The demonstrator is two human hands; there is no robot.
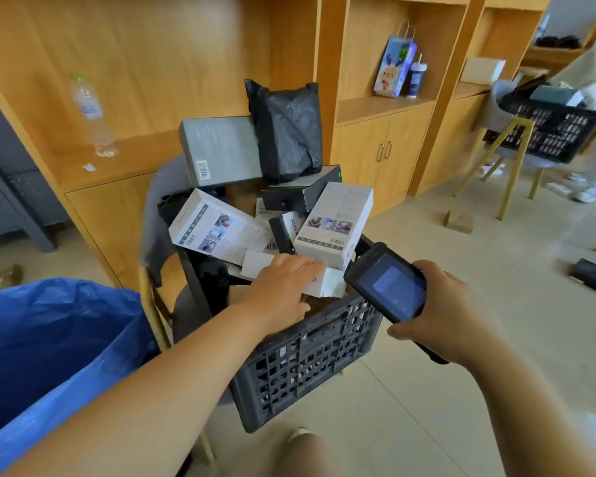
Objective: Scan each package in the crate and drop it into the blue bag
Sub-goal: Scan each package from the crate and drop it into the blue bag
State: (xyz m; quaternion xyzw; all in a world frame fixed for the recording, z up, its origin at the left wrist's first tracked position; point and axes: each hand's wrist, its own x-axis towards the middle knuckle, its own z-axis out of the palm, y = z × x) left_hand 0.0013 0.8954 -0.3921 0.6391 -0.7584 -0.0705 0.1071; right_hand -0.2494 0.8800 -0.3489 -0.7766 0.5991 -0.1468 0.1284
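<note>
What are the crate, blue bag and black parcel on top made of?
Crate: looks like rigid moulded plastic, matte black, with a lattice of holes. Blue bag: thin plastic film, glossy and creased. Black parcel: probably soft plastic wrap, judging by its shiny wrinkles.

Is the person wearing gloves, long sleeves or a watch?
No. The left hand and right hand are bare, without gloves or visible rings. The left forearm and right forearm are bare too: no sleeves, watch or bracelet in view.

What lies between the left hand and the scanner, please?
The end of a small white box under the left hand, beside the scanner; head view.
</note>
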